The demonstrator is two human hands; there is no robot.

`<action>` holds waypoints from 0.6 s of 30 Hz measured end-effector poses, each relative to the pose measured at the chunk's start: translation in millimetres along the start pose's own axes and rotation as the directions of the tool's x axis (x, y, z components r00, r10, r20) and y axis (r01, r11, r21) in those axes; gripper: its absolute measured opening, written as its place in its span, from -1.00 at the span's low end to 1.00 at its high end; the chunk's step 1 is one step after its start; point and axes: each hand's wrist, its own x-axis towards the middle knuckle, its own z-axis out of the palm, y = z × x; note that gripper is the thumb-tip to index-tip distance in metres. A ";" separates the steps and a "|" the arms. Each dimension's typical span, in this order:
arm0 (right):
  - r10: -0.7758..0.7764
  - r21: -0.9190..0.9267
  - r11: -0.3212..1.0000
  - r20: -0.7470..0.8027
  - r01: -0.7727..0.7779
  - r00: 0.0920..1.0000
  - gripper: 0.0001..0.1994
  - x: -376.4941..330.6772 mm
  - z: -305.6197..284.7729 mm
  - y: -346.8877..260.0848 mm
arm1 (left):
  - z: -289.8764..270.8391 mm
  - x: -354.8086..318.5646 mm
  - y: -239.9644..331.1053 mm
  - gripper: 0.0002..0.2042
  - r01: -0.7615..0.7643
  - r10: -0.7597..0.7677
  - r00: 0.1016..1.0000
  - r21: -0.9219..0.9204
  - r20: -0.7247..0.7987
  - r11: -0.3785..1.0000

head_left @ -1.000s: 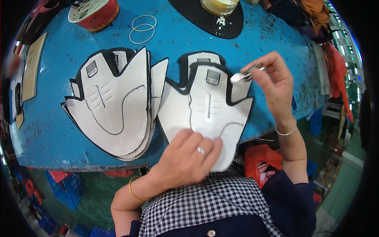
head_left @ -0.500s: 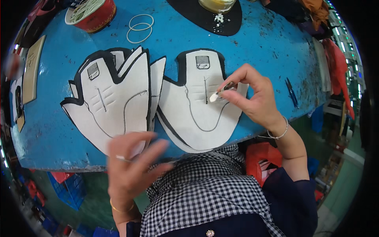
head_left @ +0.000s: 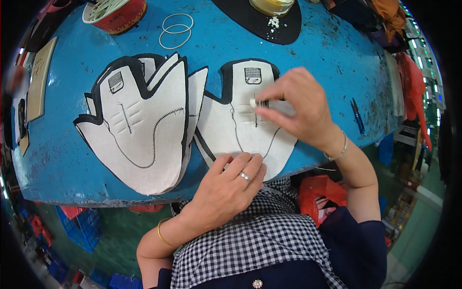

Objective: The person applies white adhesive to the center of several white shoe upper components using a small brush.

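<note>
A white shoe upper piece (head_left: 250,138) with black edging and dark zigzag stitching lies at the table's front edge. My left hand (head_left: 231,185) rests on its lower end, fingers laid down side by side, holding nothing. Over the middle of that piece, my right hand (head_left: 303,106) pinches a small tool (head_left: 253,102) with a whitish tip beside the stitched centre line. Its tip seems to touch the fabric or hover just above; its exact kind is hidden by my fingers. To the left lies a stack of similar shoe upper pieces (head_left: 137,147), slightly fanned.
White rings (head_left: 176,31) lie on the blue table (head_left: 207,45) beyond the pieces. A red bowl (head_left: 118,18) of pale cords stands far left. A glass jar (head_left: 272,6) and white crumbs sit on a black board (head_left: 240,17). Blue snips (head_left: 357,116) lie at right.
My left hand has moved right from in front of the stack and come down on the right piece. My right hand has swung the whitish tip slightly left and up to the centre stitching.
</note>
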 end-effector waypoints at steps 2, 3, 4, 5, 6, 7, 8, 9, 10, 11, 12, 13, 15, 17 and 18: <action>0.022 0.057 0.998 0.063 -0.025 0.998 -0.73 -8.8 -5.0 -14.2 | 0.9 0.4 3.8 -0.61 0.053 -0.056 0.997 -0.060 -0.057 0.997; 0.040 0.112 0.992 0.125 -0.054 0.991 -0.73 -12.7 -7.8 -20.0 | 0.1 0.6 3.8 -0.61 0.051 -0.054 0.997 -0.060 -0.056 0.997; 0.066 0.164 0.982 0.152 -0.091 0.986 -0.72 -14.6 -10.4 -22.1 | -1.2 0.6 3.2 -0.62 0.047 -0.051 0.997 -0.061 -0.053 0.997; 0.065 0.165 0.982 0.150 -0.090 0.987 -0.72 -12.3 -13.8 -18.8 | -2.5 0.6 2.4 -0.63 0.045 -0.048 0.998 -0.061 -0.050 0.997; 0.161 0.176 0.968 0.110 -0.178 0.981 -0.75 -7.4 -18.7 -13.1 | -3.4 1.0 1.8 -0.63 0.045 -0.048 0.998 -0.056 -0.051 0.997; 0.256 0.187 0.946 0.071 -0.265 0.964 -0.77 -1.0 -24.5 -5.6 | -4.6 2.8 0.4 -0.63 0.023 -0.024 0.999 -0.020 -0.043 1.000; 0.312 0.223 0.925 0.010 -0.307 0.950 -0.82 8.5 -30.2 6.6 | -6.3 3.5 -0.3 -0.63 0.002 -0.002 0.999 0.017 -0.034 1.000; 0.370 0.254 0.903 -0.055 -0.345 0.927 -0.87 18.9 -35.1 25.2 | -8.4 4.5 0.2 -0.63 -0.007 0.008 0.999 0.022 -0.038 1.000; 0.403 0.284 0.890 -0.123 -0.357 0.907 -0.88 27.4 -33.6 53.6 | -10.9 5.4 2.1 -0.62 -0.056 0.059 0.994 0.038 -0.091 0.998; 0.431 0.318 0.877 -0.188 -0.360 0.883 -0.88 38.4 -32.1 80.4 | -15.8 5.7 5.2 -0.61 -0.100 0.108 0.984 0.060 -0.144 0.993; 0.552 0.357 0.814 -0.227 -0.458 0.802 -0.87 55.5 -26.4 93.3 | -24.1 4.7 9.2 -0.60 -0.107 0.120 0.973 0.077 -0.198 0.991; 0.663 0.394 0.737 -0.264 -0.549 0.700 -0.85 69.6 -26.2 102.1 | -40.0 2.4 12.5 -0.65 -0.154 0.165 0.960 0.067 -0.227 0.986; 0.560 0.206 0.829 -0.331 -0.521 0.760 -0.83 75.3 -25.2 134.5 | -68.7 -5.3 20.4 -0.64 -0.162 0.189 0.955 0.131 -0.231 0.978; 0.450 0.023 0.879 -0.364 -0.476 0.815 -0.81 78.4 -24.1 149.3 | -76.7 -21.7 25.7 -0.63 -0.062 0.172 0.880 0.251 -0.443 0.966; 0.364 -0.087 0.903 -0.360 -0.420 0.859 -0.80 84.3 -19.4 150.0 | -73.9 -26.1 23.2 -0.62 0.046 0.160 0.784 0.313 -0.599 0.948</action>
